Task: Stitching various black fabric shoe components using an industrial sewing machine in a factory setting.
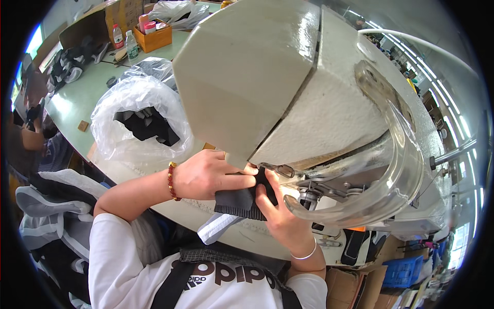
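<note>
Both hands hold a dark grey piece of fabric [234, 200] with a ribbed black edge, close under the head of a large cream machine [247, 72] that looks like a sewing machine. My left hand [203, 175], with a beaded bracelet on its wrist, has its fingers closed on the cloth from the left. My right hand [288, 221] pinches the cloth from the right, thumb and forefinger bent round a black fold. The machine head hides the far fingertips and any needle. A strip of pale cloth [218, 228] hangs below the fabric.
A thick clear tube [406, 170] curves past my right hand. On the left stands a clear plastic bag [105, 118] holding black pieces. Farther back are an orange box [157, 38] and bottles [132, 46]. Grey-white garments [56, 206] lie left; another person [31, 136] sits beyond.
</note>
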`<move>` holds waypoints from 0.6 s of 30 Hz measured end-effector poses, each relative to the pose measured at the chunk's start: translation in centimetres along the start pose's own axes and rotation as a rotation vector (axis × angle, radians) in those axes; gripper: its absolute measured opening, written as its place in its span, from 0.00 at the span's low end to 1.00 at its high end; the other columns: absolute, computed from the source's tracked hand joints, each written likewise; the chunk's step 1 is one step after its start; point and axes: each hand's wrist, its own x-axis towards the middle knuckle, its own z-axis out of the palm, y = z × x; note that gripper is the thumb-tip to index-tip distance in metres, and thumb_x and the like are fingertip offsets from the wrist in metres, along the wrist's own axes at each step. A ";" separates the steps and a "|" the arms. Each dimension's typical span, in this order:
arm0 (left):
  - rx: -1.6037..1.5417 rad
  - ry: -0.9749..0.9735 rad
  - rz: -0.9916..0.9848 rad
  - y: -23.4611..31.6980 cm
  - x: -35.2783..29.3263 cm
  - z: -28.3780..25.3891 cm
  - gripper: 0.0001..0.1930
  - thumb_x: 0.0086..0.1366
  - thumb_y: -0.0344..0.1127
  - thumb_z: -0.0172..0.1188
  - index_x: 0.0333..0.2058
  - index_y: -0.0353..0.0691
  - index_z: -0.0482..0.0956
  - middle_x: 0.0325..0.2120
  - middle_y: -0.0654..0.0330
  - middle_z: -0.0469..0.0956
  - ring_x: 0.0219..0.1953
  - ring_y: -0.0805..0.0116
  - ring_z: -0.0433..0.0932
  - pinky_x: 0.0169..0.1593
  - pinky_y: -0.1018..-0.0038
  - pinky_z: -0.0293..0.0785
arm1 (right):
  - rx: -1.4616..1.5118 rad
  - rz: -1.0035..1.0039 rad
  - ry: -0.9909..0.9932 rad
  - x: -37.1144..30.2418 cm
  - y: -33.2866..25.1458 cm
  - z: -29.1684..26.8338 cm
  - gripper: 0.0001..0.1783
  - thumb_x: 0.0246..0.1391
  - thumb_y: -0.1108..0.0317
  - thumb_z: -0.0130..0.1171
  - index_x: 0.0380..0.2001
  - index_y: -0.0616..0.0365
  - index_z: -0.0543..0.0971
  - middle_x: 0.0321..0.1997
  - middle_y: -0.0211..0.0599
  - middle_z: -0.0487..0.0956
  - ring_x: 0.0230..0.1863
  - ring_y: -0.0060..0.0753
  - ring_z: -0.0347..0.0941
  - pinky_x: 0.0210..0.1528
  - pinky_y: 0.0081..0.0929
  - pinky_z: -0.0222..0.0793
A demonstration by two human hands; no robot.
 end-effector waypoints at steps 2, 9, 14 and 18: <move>-0.014 0.000 0.003 -0.8 -0.7 0.7 0.18 0.51 0.31 0.68 0.43 0.39 0.80 0.49 0.57 0.82 0.43 0.57 0.82 0.45 0.66 0.78 | 0.093 0.001 -0.002 -0.1 0.1 0.0 0.16 0.41 0.77 0.62 0.38 0.54 0.82 0.58 0.44 0.78 0.54 0.48 0.77 0.57 0.40 0.73; -0.263 0.155 -0.141 -0.6 -0.7 0.9 0.14 0.53 0.25 0.67 0.40 0.39 0.80 0.41 0.56 0.85 0.44 0.57 0.84 0.49 0.68 0.78 | 0.263 0.219 -0.065 -3.1 1.2 1.7 0.17 0.42 0.76 0.63 0.40 0.53 0.84 0.56 0.43 0.81 0.51 0.44 0.80 0.55 0.36 0.74; -0.738 0.331 -0.335 -0.5 -0.5 2.1 0.04 0.69 0.21 0.56 0.41 0.34 0.77 0.42 0.52 0.85 0.48 0.62 0.83 0.52 0.68 0.78 | 1.664 0.539 0.031 -5.1 1.9 4.4 0.21 0.69 0.62 0.53 0.59 0.61 0.72 0.65 0.39 0.73 0.66 0.28 0.67 0.62 0.23 0.66; -0.749 0.382 -0.374 0.2 -1.0 2.1 0.04 0.70 0.22 0.56 0.41 0.32 0.77 0.42 0.51 0.83 0.51 0.60 0.82 0.54 0.66 0.77 | 1.891 0.742 0.033 -6.1 1.8 5.8 0.20 0.68 0.60 0.52 0.56 0.61 0.72 0.56 0.38 0.74 0.55 0.29 0.69 0.55 0.26 0.69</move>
